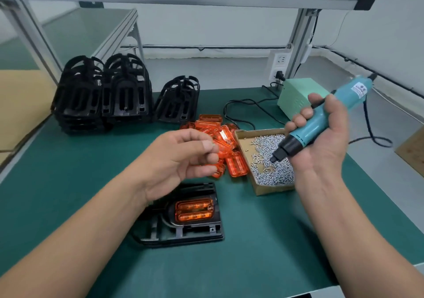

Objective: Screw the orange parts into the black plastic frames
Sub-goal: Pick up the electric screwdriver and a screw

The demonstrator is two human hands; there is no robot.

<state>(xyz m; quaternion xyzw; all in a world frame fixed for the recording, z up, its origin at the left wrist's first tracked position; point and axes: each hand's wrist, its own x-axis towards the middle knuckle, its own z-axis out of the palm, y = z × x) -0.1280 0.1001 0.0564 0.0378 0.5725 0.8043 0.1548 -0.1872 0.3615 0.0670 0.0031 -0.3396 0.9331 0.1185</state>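
A black plastic frame (195,231) lies flat on the green mat near me, with an orange part (193,210) seated in its middle. My left hand (183,157) hovers above it, thumb and forefinger pinching something small, probably a screw; it is blurred. My right hand (325,137) grips a teal electric screwdriver (321,118), its black tip pointing down-left over a cardboard box of screws (270,160). A pile of loose orange parts (220,137) lies behind my left hand.
Stacks of black frames (101,95) stand at the back left, with one more frame (177,100) leaning beside them. A pale green power unit (298,100) with cables sits at the back right. Aluminium posts frame the bench.
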